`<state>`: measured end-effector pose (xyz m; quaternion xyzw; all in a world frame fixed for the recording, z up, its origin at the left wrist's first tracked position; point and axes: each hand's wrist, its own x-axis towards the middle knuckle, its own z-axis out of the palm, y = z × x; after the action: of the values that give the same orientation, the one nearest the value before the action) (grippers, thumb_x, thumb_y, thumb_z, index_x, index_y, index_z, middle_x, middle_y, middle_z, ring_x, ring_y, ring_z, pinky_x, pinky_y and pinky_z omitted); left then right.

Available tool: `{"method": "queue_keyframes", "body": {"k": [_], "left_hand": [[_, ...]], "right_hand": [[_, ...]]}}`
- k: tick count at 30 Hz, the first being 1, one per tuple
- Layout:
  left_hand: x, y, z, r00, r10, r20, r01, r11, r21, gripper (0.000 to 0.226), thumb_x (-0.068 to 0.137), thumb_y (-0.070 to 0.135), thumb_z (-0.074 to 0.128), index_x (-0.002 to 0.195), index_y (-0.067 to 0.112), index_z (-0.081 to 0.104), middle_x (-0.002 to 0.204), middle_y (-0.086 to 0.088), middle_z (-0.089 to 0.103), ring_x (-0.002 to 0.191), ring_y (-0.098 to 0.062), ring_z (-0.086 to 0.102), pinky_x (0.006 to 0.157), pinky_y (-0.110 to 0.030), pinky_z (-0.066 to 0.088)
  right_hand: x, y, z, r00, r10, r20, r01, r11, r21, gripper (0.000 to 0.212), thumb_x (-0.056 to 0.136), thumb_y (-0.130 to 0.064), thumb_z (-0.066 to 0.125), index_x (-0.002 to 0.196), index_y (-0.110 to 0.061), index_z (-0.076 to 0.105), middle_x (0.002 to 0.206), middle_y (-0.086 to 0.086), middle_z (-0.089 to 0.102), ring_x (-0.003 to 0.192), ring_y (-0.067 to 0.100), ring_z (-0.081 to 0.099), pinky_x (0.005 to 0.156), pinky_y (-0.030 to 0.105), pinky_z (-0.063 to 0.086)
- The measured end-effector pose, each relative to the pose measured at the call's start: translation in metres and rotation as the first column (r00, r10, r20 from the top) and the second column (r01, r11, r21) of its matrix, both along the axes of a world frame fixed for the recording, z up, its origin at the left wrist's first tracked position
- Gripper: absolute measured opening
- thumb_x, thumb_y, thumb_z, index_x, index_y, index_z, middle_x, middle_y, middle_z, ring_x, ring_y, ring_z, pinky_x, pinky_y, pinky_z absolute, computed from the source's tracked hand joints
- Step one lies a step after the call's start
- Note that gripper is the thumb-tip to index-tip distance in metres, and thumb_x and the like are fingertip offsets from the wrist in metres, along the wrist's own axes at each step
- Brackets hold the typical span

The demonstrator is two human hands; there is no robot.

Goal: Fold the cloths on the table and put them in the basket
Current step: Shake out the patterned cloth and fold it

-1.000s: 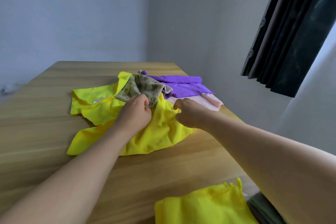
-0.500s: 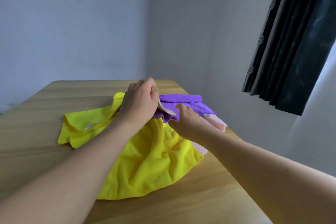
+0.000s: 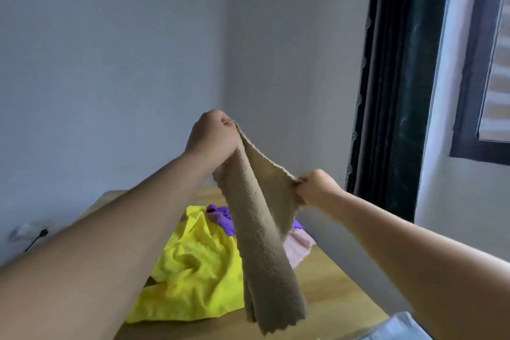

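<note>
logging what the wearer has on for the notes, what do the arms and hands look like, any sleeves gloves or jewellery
Both arms are bare as far as the frame shows: no sleeves come into view. The left hand and right hand wear no gloves, and no watch, bracelet or ring is visible. Nothing is marked on either forearm.

Looks like a plain room at home: bare grey walls (image 3: 116,58), dark curtain (image 3: 397,91) by a window (image 3: 494,69) on the right, wooden table (image 3: 339,281) with bright cloths (image 3: 198,279) piled on it.
</note>
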<state>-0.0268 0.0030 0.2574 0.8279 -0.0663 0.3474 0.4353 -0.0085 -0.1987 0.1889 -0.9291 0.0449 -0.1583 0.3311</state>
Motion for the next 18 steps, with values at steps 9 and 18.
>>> {"method": "queue_keyframes", "body": {"k": [9,18], "left_hand": [[-0.123,-0.01,0.037,0.676,-0.683,-0.276,0.586,0.726,-0.361,0.026,0.096,-0.002,0.04,0.095,0.018,0.057,0.063,-0.002,0.052,0.033,-0.007,0.044,0.035,-0.013,0.035],[-0.192,-0.056,0.07,0.402,-0.885,-0.236,0.808,0.464,-0.362,0.034,0.072,0.002,0.04,0.093,0.007,0.066,0.084,-0.009,0.063,0.071,-0.018,0.059,0.063,-0.029,0.053]], "right_hand": [[-0.11,-0.086,0.063,1.0,0.01,0.012,-0.016,0.69,0.724,0.005,0.091,-0.015,0.059,0.087,-0.011,0.059,0.071,0.004,0.053,0.061,0.017,0.051,0.056,0.03,0.045],[-0.179,-0.122,0.087,0.994,-0.067,0.087,0.007,0.832,0.554,0.021,0.082,-0.023,0.075,0.099,-0.01,0.073,0.094,0.007,0.07,0.076,0.017,0.064,0.076,0.035,0.059]]}}
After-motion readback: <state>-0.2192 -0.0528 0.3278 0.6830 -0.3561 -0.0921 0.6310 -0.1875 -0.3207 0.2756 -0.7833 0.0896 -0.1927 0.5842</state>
